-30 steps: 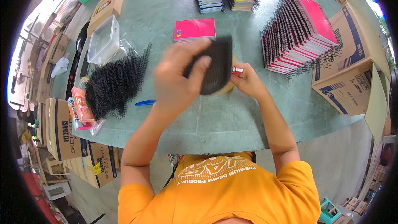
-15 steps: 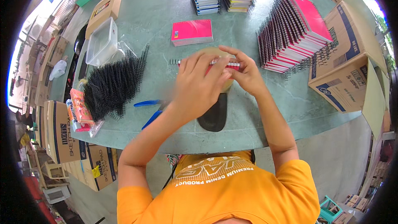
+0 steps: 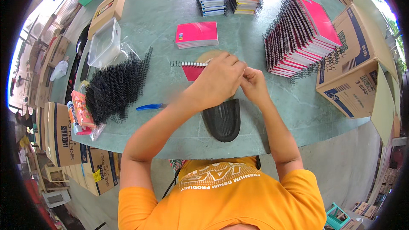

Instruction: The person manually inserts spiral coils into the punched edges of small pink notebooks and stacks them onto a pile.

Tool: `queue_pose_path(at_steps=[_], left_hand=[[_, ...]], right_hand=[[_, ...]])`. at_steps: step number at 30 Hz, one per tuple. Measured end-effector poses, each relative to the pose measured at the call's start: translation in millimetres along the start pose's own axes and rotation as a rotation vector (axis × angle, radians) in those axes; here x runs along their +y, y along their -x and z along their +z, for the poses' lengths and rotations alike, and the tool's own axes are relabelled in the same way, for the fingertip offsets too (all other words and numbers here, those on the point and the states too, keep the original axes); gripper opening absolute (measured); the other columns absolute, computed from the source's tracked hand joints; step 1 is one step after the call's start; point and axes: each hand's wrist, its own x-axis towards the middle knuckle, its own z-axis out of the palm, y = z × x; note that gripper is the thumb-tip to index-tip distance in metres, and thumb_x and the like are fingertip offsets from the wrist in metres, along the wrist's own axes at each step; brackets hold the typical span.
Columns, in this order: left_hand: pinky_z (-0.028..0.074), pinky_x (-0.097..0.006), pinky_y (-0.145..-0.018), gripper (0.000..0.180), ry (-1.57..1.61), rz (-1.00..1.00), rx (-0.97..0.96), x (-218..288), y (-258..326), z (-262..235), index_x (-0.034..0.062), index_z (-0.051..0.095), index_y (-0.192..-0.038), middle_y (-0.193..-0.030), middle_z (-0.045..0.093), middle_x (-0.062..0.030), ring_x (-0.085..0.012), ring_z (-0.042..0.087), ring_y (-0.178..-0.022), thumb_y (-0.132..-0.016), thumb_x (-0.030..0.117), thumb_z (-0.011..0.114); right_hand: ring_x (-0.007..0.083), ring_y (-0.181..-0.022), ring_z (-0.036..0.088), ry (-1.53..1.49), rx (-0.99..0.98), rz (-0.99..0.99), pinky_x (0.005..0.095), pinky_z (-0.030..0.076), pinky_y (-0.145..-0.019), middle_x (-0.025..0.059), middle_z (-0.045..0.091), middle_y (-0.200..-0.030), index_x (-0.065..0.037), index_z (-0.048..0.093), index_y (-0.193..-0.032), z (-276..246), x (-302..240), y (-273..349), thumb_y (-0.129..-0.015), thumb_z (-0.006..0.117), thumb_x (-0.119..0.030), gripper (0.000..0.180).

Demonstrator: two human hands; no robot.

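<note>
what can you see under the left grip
The left part of a pink notebook shows beside the left grip, a coil along its upper edge poking out past its left end. A tan rounded thing peeks out above. The rest of the notebook is covered.

1 red-pink notebk (image 3: 191,73), mostly hidden, over green tabletop (image 3: 183,141); dark spiral wire (image 3: 178,64) along far edge, coil end sticking out past L corner.
</note>
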Motion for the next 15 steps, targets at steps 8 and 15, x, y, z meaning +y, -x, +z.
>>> queue_pose_path(at_steps=[8,15], left_hand=[[0.044,-0.04,-0.075,0.02,-0.034,-0.118,0.074,4,2,5,0.0043,0.055,-0.087,-0.09,0.057,-0.0124,-0.0327,0.053,-0.088,-0.071,0.012,0.064],[0.044,-0.039,-0.082,0.036,-0.121,-0.159,0.153,0,2,-37,0.004,0.058,-0.104,-0.1,0.06,-0.0125,-0.0302,0.055,-0.097,-0.073,0.018,0.069]], right_hand=[[0.0029,-0.06,0.045,0.207,0.062,-0.054,0.025,0.04,-0.051,0.0013,0.056,-0.061,0.002,0.059,-0.08,7,1,7,-0.085,0.056,-0.011,0.014],[0.011,-0.086,0.059,-0.052,-0.016,-0.033,0.0235,0.046,-0.076,0.0063,0.064,-0.097,0.004,0.057,-0.108,-8,-44,4,-0.085,0.054,-0.002,0.023]])
